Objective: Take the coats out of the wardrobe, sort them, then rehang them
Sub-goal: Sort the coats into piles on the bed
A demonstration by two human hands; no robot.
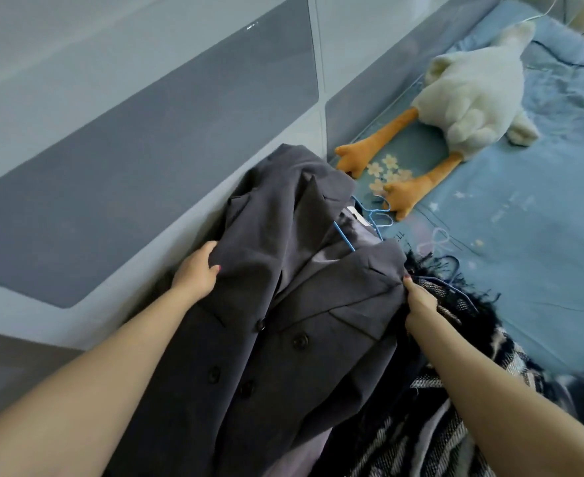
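A dark grey double-breasted coat lies front up on the bed, still on a thin blue hanger whose hook sticks out past the collar. My left hand grips the coat's left shoulder, thumb on top of the cloth. My right hand pinches the edge of the right shoulder. Under the coat's right side lies a black-and-white woven coat with a fringed edge, partly covered by my right forearm.
The bed has a light blue sheet. A white plush goose with orange legs lies at its far end. A padded grey headboard wall runs along the left, right beside the grey coat.
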